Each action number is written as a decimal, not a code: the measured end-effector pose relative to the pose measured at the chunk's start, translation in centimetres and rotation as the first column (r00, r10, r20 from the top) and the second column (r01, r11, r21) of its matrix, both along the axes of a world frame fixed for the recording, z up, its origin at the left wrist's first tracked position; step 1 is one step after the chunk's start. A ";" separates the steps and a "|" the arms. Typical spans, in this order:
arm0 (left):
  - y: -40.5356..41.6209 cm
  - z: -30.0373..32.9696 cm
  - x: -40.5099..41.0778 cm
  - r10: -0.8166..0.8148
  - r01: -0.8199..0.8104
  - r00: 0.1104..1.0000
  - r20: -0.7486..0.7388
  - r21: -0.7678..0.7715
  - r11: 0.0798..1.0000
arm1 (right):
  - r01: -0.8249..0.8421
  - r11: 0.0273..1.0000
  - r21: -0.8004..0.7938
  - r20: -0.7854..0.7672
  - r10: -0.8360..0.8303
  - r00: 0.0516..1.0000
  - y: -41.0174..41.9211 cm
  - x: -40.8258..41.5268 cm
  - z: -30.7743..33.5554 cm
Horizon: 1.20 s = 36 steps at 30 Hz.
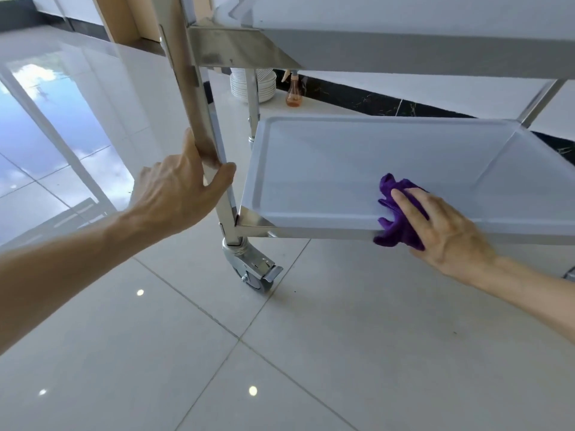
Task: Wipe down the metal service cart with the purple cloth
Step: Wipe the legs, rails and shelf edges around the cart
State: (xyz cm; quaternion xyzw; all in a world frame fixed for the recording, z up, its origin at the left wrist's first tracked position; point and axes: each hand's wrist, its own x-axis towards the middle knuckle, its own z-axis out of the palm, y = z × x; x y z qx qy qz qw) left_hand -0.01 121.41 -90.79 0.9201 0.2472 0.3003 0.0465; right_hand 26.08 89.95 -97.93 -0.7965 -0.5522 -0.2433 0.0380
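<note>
Fingers (404, 200) of the right hand (441, 228) lie fairly straight and slightly spread, pressing the bunched purple cloth (395, 213) flat against the bottom shelf (342, 172) of the cart (236, 48). Cloth sits at the near rim of that shelf, partly draped over the front lip, with most of the shelf surface untouched beyond it and to the left. Left hand (180, 194) wraps the near corner post (193, 119), thumb on one side and fingers curled round the other, steadying the frame above the front wheel (255, 275). Wheel's brake tab visible, though locked or not cannot be told.

Judged as mid-wipe on the lowest shelf. To do it well: keep the palm low and the pressure even, sweep in long overlapping passes from the far raised edge back toward the near lip, then run the cloth along the groove just inside the rim where grime likely collects. Refold the cloth to a flatter pad, since a bunched wad probably touches less metal. Keep the grip on the post firm so the cart does not roll on the glossy tiled floor (280, 353). Upper shelf (404, 35) hangs close overhead, so watch the knuckles when reaching deep. Spray bottle (294, 91) and stacked plates (264, 85) stand well behind the cart, clear of the stroke.
</note>
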 end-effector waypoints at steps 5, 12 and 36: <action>-2.3 -2.7 -1.5 0.096 -0.047 0.873 -0.479 0.114 0.992 | 0.015 0.997 -0.082 0.051 -0.011 0.999 -0.5 0.7 0.3; -7.2 -1.8 3.9 -0.213 0.261 0.854 -0.475 0.039 0.964 | 0.031 0.996 -0.089 0.190 -0.014 0.982 0.7 -0.7 -0.3; -8.7 -8.1 10.2 -0.105 0.196 0.761 -0.640 0.073 0.978 | 0.231 0.966 -0.118 0.035 -0.229 0.973 -10.5 4.7 -0.5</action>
